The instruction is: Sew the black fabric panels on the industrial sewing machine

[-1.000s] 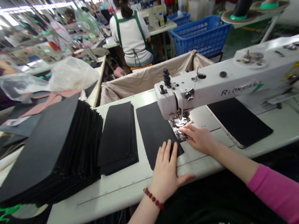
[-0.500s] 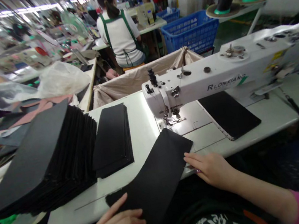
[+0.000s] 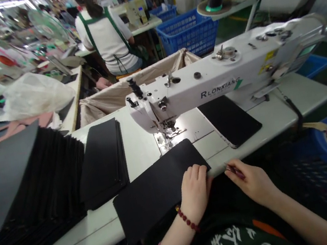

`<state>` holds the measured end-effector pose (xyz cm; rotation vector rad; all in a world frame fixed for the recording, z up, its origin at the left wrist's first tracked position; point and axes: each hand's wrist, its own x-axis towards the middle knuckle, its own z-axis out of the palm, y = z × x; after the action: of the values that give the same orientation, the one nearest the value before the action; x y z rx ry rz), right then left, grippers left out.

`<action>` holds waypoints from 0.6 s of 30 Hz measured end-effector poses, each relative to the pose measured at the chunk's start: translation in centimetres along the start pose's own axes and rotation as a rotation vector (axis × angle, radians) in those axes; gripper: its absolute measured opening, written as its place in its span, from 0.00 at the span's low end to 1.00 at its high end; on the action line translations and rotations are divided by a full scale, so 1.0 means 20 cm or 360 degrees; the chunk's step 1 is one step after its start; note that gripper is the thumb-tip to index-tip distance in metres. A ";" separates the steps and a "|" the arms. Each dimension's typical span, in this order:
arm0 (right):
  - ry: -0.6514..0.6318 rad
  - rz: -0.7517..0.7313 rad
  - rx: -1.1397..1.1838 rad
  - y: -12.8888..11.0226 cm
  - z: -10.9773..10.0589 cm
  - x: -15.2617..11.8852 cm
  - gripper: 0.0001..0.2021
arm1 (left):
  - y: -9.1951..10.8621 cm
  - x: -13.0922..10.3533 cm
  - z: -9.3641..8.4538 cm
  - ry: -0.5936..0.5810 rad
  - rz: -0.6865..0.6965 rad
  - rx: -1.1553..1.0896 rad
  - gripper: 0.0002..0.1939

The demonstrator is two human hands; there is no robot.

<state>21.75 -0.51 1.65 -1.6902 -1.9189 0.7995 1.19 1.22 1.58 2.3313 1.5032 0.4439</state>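
A black rectangular panel (image 3: pixel 156 187) lies slantwise at the table's front edge, its far corner just short of the needle area of a white sewing machine (image 3: pixel 189 88). My left hand (image 3: pixel 195 186) is closed over the panel's right end, fingers on top and thumb at the edge. To its right, apart from the panel, my right hand (image 3: pixel 252 178) pinches a small dark-red tool (image 3: pixel 235 171) with a thin tip; its exact kind is hard to make out. Under the machine's arm rests a stack of black panels (image 3: pixel 229 121) with pale edges.
A tall pile of black panels (image 3: pixel 12 179) and a lower stack (image 3: pixel 102 158) stand on the left of the white table (image 3: pixel 137 135). Behind it hangs a beige cloth bin (image 3: pixel 108 98). Blue baskets (image 3: pixel 189 33) and a seated co-worker (image 3: pixel 111 43) are farther back.
My left hand has moved from the panel's near left part to its right end. My right hand has let go of the panel and now shows a small dark-red tool. The panel lies more crosswise.
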 end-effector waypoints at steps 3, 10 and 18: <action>-0.0090 -0.0051 -0.0116 0.00 0.01 -0.01 0.10 | -0.02 0.00 0.03 0.0044 -0.0024 -0.0097 0.08; -0.0186 -0.0195 -0.0419 -0.06 0.07 0.02 0.07 | -0.04 -0.03 0.00 0.0084 -0.0153 -0.0490 0.05; -0.0171 -0.0214 -0.0596 -0.09 0.11 0.06 0.12 | -0.02 -0.02 0.02 0.0067 -0.0141 -0.0439 0.06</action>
<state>18.80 0.34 1.31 -1.7274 -2.3445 0.5115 0.75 0.92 0.98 2.0468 1.4545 0.6370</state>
